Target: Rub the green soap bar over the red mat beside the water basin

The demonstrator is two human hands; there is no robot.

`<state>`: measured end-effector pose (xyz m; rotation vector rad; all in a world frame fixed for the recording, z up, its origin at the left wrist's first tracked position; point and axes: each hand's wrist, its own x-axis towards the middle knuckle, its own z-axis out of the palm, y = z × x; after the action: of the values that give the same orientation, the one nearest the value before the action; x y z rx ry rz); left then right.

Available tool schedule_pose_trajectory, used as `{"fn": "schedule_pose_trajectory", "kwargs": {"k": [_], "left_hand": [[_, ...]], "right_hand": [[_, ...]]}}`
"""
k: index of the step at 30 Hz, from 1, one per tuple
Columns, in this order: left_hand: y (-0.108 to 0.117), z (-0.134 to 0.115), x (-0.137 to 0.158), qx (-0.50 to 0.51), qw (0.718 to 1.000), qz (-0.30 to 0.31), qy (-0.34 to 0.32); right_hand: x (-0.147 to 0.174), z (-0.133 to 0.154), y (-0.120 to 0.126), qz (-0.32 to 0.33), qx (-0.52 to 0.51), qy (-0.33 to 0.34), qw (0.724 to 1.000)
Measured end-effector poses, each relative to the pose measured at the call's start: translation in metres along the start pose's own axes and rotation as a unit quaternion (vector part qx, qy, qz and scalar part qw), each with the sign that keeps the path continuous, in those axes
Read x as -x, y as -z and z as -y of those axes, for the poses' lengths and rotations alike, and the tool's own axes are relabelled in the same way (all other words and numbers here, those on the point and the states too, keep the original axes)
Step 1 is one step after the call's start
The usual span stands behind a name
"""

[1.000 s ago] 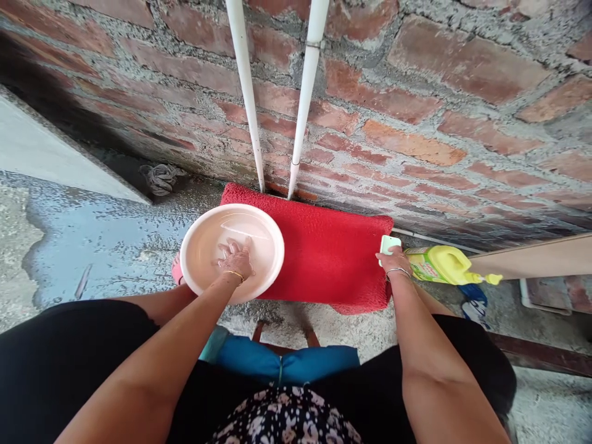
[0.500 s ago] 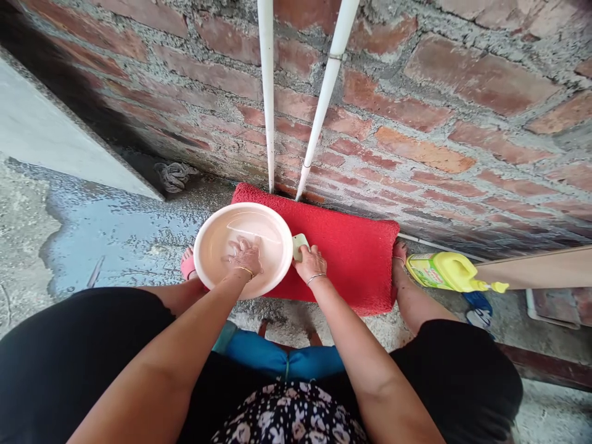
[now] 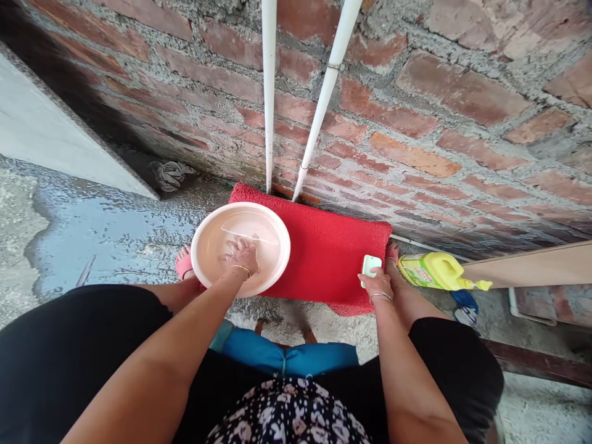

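Note:
My left hand (image 3: 242, 256) is in the water of a pale pink basin (image 3: 196, 254), its fingers spread and holding nothing. The basin stands on the left end of a thick red mat (image 3: 324, 256), folded or laid over something low. At the mat's right end my right hand (image 3: 378, 283) is closed on a pale green scrub brush (image 3: 371, 265), a flat block with rounded corners. Its underside is hidden, and it rests on or just above the red cloth.
A yellow detergent bottle (image 3: 432, 270) lies beyond my right foot, near a blue slipper (image 3: 465, 306). Two white pipes (image 3: 319, 117) run down the brick wall (image 3: 416, 154) behind the mat. A coiled rope (image 3: 170, 176) lies on the wet floor (image 3: 115, 228) by a grey slab (image 3: 60, 123).
My right hand has carried the scrub brush from beside the basin to the mat's right end. My left hand stays in the water. The view has shifted slightly.

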<state>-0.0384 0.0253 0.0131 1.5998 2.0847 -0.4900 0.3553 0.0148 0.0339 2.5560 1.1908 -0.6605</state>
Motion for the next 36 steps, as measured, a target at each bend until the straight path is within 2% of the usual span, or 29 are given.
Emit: {"fn": "schedule_pose_trajectory", "kwargs": {"k": [4,6,10,13,16,18,20,22,26,29,32,36], "left_hand": [[0.001,0.001,0.001,0.009,1.000,0.002,-0.011],[0.001,0.001,0.001,0.006,1.000,0.008,-0.005],[0.003,0.000,0.002,0.005,1.000,0.006,-0.004],[0.005,0.000,0.005,0.018,1.000,0.004,-0.012],[0.006,0.000,0.006,0.020,1.000,0.003,-0.012],[0.005,0.000,0.004,0.017,1.000,-0.002,-0.010],[0.003,0.000,0.003,0.014,1.000,0.000,-0.005],[0.002,0.000,0.001,0.011,1.000,0.005,-0.005],[0.002,0.001,0.001,0.009,1.000,0.000,-0.013],[0.002,0.002,0.002,0.005,1.000,0.001,-0.011],[0.001,0.002,0.000,0.005,1.000,0.006,-0.014],[-0.001,0.002,-0.003,0.006,1.000,0.011,-0.004]], "right_hand": [[0.001,-0.008,0.005,0.003,0.007,-0.032,0.999],[0.010,0.001,0.001,-0.007,0.017,-0.012,1.000],[0.048,0.043,-0.022,-0.022,0.029,0.121,0.992],[0.083,0.086,-0.046,0.007,0.039,0.217,0.975],[0.105,0.115,-0.063,0.036,0.060,0.273,0.959],[0.107,0.119,-0.066,0.038,0.069,0.289,0.954],[0.101,0.108,-0.062,0.031,0.075,0.280,0.956],[0.087,0.084,-0.054,0.020,0.075,0.240,0.968],[0.053,0.020,-0.034,0.011,0.047,0.093,0.994],[0.037,-0.015,-0.025,0.015,0.026,-0.004,1.000],[0.034,-0.024,-0.022,0.011,0.023,-0.035,0.999],[0.045,-0.002,-0.026,0.006,0.037,-0.004,0.999]]}}
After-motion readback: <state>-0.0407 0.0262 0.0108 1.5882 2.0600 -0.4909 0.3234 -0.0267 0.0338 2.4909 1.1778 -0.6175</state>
